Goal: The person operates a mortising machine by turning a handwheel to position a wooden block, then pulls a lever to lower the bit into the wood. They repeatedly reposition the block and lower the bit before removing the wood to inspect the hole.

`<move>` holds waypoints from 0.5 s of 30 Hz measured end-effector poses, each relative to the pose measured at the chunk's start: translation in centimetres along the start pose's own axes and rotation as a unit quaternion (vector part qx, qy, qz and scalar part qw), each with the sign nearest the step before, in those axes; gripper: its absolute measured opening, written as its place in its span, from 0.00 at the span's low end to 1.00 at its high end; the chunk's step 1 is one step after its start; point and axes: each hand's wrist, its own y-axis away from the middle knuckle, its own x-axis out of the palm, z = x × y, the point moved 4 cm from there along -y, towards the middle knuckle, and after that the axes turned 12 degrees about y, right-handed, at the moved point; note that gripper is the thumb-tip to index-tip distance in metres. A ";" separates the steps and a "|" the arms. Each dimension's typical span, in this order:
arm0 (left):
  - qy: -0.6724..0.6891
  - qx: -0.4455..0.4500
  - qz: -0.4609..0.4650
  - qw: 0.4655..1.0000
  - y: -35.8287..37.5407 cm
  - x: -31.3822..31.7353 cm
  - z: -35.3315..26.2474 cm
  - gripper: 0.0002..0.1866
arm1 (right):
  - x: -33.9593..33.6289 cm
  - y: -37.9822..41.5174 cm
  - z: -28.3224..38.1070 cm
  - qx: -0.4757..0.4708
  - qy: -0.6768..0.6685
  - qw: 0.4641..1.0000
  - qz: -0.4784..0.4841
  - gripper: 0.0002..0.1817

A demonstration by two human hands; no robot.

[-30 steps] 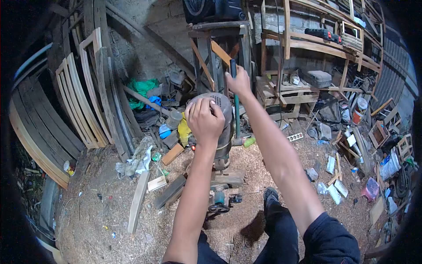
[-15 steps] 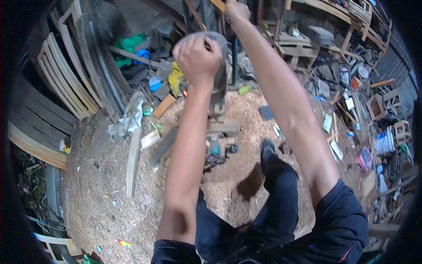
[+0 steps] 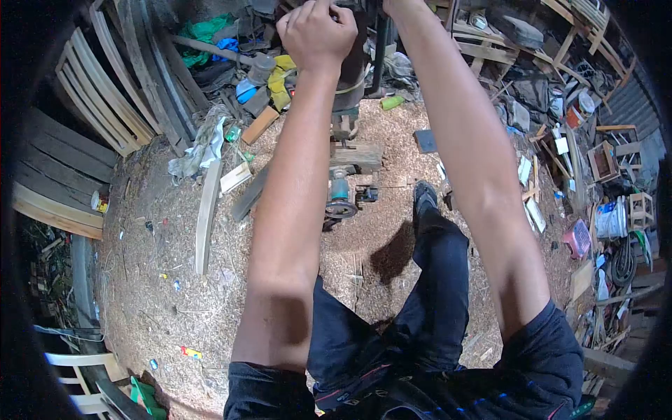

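Note:
My left hand [image 3: 318,31] is closed in a fist at the top of the view, over a dark upright machine body [image 3: 351,77]; what its fingers hold is hidden, so I cannot tell. My right hand [image 3: 400,5] is mostly cut off by the top edge, and its fingers are out of sight. A dark vertical post [image 3: 380,56] stands between the two forearms. Below the machine body, a thick wooden block [image 3: 357,155] lies near a green motor-like part [image 3: 339,189] with a wheel.
Wood shavings cover the floor [image 3: 210,315]. Curved wooden slats [image 3: 105,91] lean at the left, with planks [image 3: 63,168] below them. A long wooden piece [image 3: 208,217] lies left of my arm. Buckets [image 3: 610,222], a pink basket [image 3: 577,239] and scrap wood crowd the right.
Both hands now sit higher in view. The wooden strip seen in my right hand earlier is out of frame with its fingers. My left hand stays closed.

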 end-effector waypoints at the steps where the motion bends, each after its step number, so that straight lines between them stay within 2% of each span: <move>1: -0.029 0.036 -0.009 0.999 -0.3 -0.2 0.0 0.13 | 0.0 0.2 0.0 0.000 -0.006 1.000 -0.001 0.30; 2: -0.006 0.016 -0.005 1.000 -0.3 -0.1 0.2 0.12 | 0.0 0.3 0.0 -0.010 -0.019 1.000 -0.007 0.26; 4: 0.037 -0.027 0.007 0.999 0.2 0.4 0.3 0.10 | 0.4 -0.3 -0.4 -0.013 -0.063 0.998 0.009 0.24; 11: 0.061 -0.022 -0.004 0.998 0.3 -0.1 -0.1 0.09 | 0.1 1.0 0.1 -0.043 -0.067 0.996 -0.038 0.21; 12: 0.067 -0.004 -0.035 0.997 0.1 -0.3 -0.4 0.09 | 0.1 1.0 0.1 -0.041 -0.070 0.996 -0.043 0.21; 15: 0.039 -0.082 0.107 0.990 0.5 0.3 0.6 0.14 | 0.1 1.2 -0.3 -0.038 -0.091 0.995 -0.030 0.20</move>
